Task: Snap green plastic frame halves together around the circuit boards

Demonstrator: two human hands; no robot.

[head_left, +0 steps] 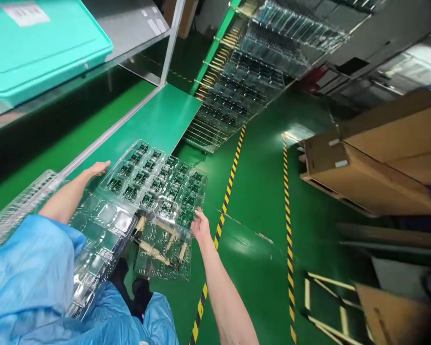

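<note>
A clear plastic blister tray (158, 184) holds several small green circuit boards in its pockets. It is tilted in front of me, partly over the green worktop (158, 120). My left hand (97, 168) is closed at the tray's left edge, its fingers partly hidden. At the near right corner, my right hand (200, 225) grips the rim, thumb on top. Below my left forearm stands a stack of clear trays (100, 239) with empty pockets. Another clear tray (163, 258) lies lower down, beneath the held one, over some light wooden bars.
A wire rack (244, 81) loaded with filled trays stands beyond the worktop. A turquoise lidded bin (46, 48) sits on the upper left shelf. Cardboard boxes (388, 153) on a pallet stand right. Yellow-black tape (233, 177) marks the green floor, with a wooden frame (330, 306) lower right.
</note>
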